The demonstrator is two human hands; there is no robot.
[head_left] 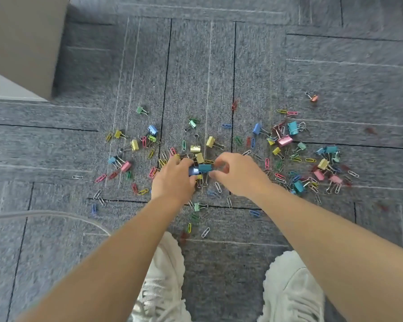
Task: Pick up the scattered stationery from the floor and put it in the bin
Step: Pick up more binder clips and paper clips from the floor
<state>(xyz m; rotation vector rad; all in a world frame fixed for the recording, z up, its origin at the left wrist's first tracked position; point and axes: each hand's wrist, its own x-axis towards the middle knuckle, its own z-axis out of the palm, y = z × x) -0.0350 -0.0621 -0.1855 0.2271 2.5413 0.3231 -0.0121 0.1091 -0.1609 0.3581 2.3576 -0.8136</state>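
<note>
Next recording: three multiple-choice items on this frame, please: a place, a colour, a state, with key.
1. Where does the orange binder clip lie? A lower left corner; B upper right, apart from the main scatter; C dead centre.
2. What colour is the binder clip between the left hand and the right hand? A pink; B gold; C teal.
3. The left hand's fingers are: A spread flat; B curled round a dark blue binder clip; C out of view.
Key: 1 B, it sits alone there; 2 C, the teal binder clip shows between them; 3 B, they wrap it.
</note>
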